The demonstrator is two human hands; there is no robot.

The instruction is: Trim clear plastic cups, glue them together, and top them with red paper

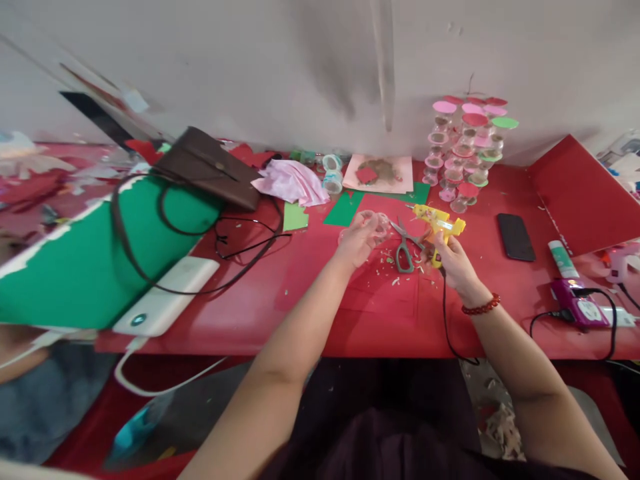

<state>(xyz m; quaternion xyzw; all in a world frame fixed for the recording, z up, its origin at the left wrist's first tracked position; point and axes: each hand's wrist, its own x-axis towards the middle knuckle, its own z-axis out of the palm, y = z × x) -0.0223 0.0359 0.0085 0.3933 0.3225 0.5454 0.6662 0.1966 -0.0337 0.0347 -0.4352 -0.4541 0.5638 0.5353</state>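
Observation:
In my right hand [454, 257] is a yellow glue gun [436, 223], gripped by its handle, its nozzle pointing left and slightly away from me. Its dark cord [445, 320] runs down over the table's front edge. My left hand [359, 239] is closed around a small clear plastic piece with a round rim [383, 227], partly hidden by the fingers. Between the two hands lie scissors [404, 257] with grey-green handles, blades toward the upper left. Small pale scraps [387, 259] are scattered around them on red paper [370, 287].
A tower of clear cups with coloured discs [465, 143] stands at the back right. Rightward are a phone [516, 237], a glue stick [563, 259] and a purple power adapter [580, 303]. A brown bag [207, 167], pink cloth [293, 180] and white power bank [167, 297] lie leftward.

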